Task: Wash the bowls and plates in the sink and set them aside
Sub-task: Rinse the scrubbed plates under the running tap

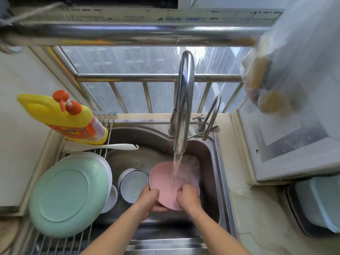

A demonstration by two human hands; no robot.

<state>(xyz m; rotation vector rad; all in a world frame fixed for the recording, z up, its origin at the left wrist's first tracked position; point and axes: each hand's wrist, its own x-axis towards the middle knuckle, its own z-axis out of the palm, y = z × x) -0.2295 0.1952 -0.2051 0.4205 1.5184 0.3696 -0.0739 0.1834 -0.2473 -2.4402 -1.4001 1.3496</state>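
Observation:
A pink plate (pixel 163 179) is tilted in the steel sink (pixel 211 162) under running water from the tall tap (pixel 184 100). My left hand (pixel 149 201) grips the plate's near left rim, thumb on top. On its near right face lies my right hand (pixel 187 197) with curled fingers. A white bowl with a dark rim (pixel 133 186) lies in the sink just left of the plate. On the wire rack (pixel 60 242) over the sink's left side, a green plate (pixel 68 194) lies face down on white dishes (pixel 106 166).
A yellow detergent bottle (pixel 64 118) and a white ladle (pixel 103 147) lie at the rack's far end. A small second tap (pixel 211 116) stands right of the main one. A pale blue tub (pixel 320 201) sits on the right counter. A plastic bag (pixel 287 70) hangs upper right.

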